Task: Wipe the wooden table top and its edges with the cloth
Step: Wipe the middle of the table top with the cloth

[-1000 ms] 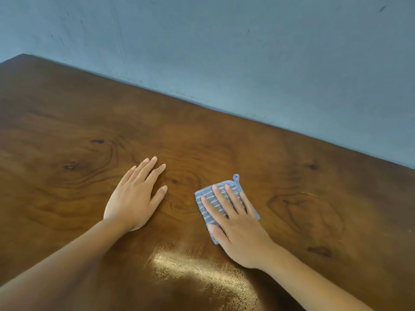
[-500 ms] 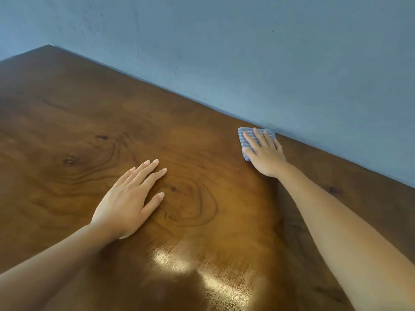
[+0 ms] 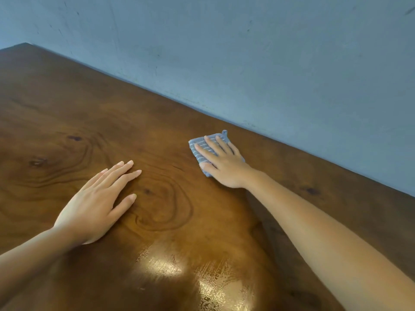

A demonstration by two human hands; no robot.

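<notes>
While flat on the wooden table top, left hand and right hand, fingers straight atop the cloth.

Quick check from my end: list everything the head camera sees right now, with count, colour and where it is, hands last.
wooden table: one, dark brown with grain rings and a glossy glare patch near the bottom; fills the lower left and middle of the view.
wall: one, pale blue with faint marks; runs along the table's far edge.
cloth: one, blue-grey with light stripes and a small loop at its far corner; flat on the table close to the wall, under the right hand.
left hand: one, flat on the bare wood, fingers straight, holds nothing.
right hand: one, arm stretched out, fingers spread flat and pressing on the cloth.
</notes>
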